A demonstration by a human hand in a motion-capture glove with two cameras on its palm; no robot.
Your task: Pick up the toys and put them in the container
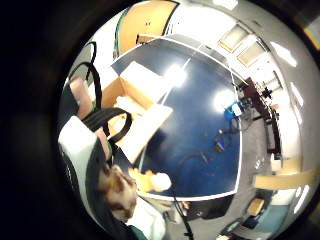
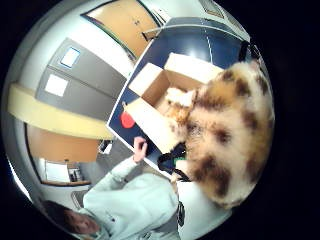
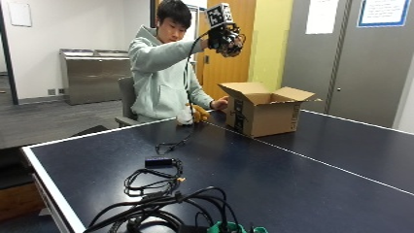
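Note:
My gloved right hand is raised high above the table, left of and well above the open cardboard box. It grips a fluffy tan plush toy with brown spots, which fills much of the thumb side palm view and shows at the palm's edge in the other. A light orange plush lies inside the box. A yellow and white plush sits on the table in front of the person, also seen as the yellow and white plush. The bare left hand touches the box's near side.
Black cables lie coiled on the dark blue table near its front corner, with a green item at the edge. A small red object lies on the table beside the box. A white centre line crosses the table.

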